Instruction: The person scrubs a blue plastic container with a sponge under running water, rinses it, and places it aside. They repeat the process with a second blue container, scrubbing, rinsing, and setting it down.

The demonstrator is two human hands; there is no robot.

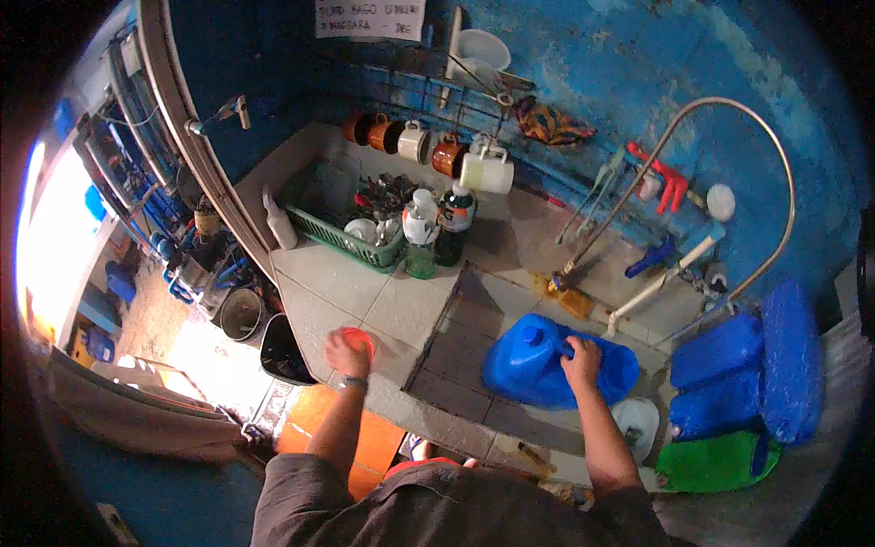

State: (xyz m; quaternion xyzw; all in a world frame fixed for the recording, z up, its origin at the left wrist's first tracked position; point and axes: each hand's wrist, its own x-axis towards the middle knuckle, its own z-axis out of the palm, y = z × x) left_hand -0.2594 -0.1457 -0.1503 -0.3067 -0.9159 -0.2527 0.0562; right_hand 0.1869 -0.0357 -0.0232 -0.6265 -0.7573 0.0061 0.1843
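My right hand is wrapped around the handle of a blue plastic jerrycan. The jerrycan lies in the shallow tiled sink basin, its cap towards the upper left. At the corner of the tiled counter, my left hand holds a small round red-orange plastic item. The fingers cover much of it, so its exact kind cannot be told. Behind the basin's left edge stand a clear bottle with a greenish lower part and a dark bottle.
A green dish rack holds utensils; mugs hang above it. A curved metal tap hose arches over the basin. Blue jerrycans and a green container stand right. A black bin sits below the counter's left edge.
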